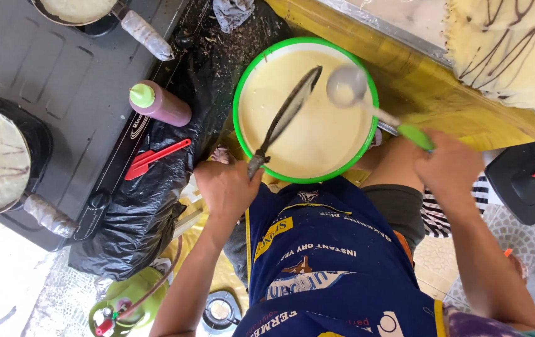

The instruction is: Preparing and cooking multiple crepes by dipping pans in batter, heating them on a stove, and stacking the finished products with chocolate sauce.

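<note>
Batter fills the green bowl (pixel 240 93) at the 12 o'clock side of the person. The left hand (pixel 227 190) grips a pan (pixel 289 112) tilted over the bowl. The right hand (pixel 445 165), at 3 o'clock, holds a ladle (pixel 350 87) above the batter.

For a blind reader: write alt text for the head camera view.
Seen from above, a person's left hand tilts a pan edge-on over a green-rimmed bowl of pale batter, while the right hand holds a green-handled ladle above it. Two pans sit on a stove nearby.
</note>
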